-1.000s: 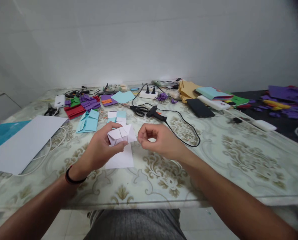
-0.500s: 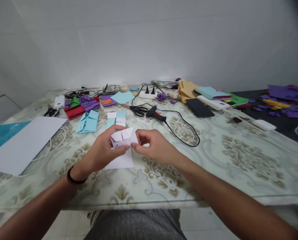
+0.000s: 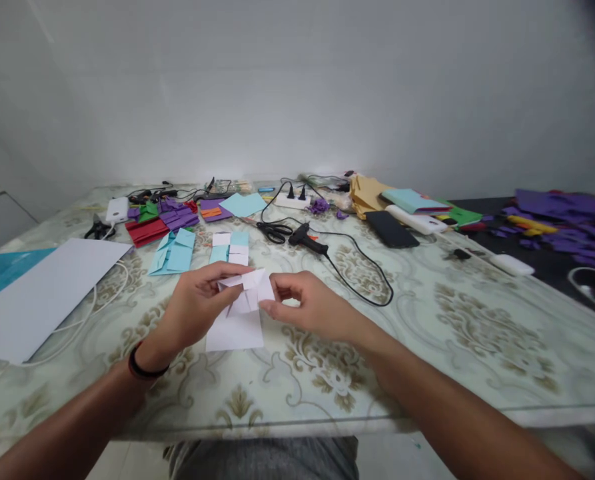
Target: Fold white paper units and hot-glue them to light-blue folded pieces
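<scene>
Between my two hands is a small folded white paper (image 3: 250, 293) with several creased flaps. My left hand (image 3: 200, 300) grips its left side, thumb on top over a flap. On the opposite edge, my right hand (image 3: 302, 300) pinches the paper between thumb and fingers. Beneath it a white paper sheet (image 3: 234, 333) lies flat on the patterned tablecloth. Just beyond my hands are light blue and white paper pieces (image 3: 230, 247) and a folded light blue paper (image 3: 174, 252).
A black glue gun (image 3: 307, 239) and scissors (image 3: 274, 232) lie ahead, with a looping cord. White sheets (image 3: 52, 293) are stacked at left. A black phone (image 3: 391, 229) and coloured papers (image 3: 412, 200) lie right. A power strip (image 3: 293, 200) stands at the back.
My left thumb has moved up from the paper's lower edge onto its upper flaps, and the folded paper's shape has shifted. My right hand still pinches the right edge. The view has tilted slightly.
</scene>
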Demonstrator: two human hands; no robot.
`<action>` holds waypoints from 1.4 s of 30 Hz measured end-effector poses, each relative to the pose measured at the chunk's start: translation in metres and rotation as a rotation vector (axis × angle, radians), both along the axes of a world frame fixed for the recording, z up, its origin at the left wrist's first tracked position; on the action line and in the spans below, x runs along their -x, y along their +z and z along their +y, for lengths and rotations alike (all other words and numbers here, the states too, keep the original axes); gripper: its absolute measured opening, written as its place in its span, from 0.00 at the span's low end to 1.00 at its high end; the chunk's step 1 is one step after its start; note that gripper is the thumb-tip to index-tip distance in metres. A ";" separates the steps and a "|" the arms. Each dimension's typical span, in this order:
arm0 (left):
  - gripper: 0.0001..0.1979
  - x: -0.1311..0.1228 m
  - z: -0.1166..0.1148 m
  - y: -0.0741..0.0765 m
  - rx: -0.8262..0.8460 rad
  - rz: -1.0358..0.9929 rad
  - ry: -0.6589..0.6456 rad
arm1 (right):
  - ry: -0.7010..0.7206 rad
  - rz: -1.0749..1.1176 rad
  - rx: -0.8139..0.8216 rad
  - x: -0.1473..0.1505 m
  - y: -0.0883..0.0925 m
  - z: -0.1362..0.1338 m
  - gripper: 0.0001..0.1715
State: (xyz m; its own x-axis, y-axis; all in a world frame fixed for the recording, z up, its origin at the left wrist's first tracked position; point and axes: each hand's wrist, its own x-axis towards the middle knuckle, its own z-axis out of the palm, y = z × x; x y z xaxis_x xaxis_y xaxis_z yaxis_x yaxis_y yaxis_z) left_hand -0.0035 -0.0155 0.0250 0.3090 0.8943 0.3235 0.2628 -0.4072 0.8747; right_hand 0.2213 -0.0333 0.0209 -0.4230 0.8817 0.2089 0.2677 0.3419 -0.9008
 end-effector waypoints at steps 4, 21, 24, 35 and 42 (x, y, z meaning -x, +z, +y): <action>0.10 0.002 0.006 -0.001 0.053 0.058 0.091 | -0.289 -0.025 -0.093 -0.035 0.006 0.038 0.16; 0.20 0.002 0.007 -0.004 0.314 -0.195 0.065 | -0.663 -0.868 -0.062 -0.095 -0.035 0.150 0.21; 0.22 -0.003 0.004 0.000 0.358 -0.239 0.072 | -0.759 -0.731 -0.142 -0.106 -0.004 0.146 0.15; 0.17 -0.008 0.025 0.126 -0.088 -0.259 0.100 | -0.389 0.330 -0.509 -0.079 0.126 0.072 0.12; 0.17 -0.006 0.012 0.136 -0.161 -0.255 0.100 | -0.300 0.148 -0.685 -0.044 0.142 0.013 0.12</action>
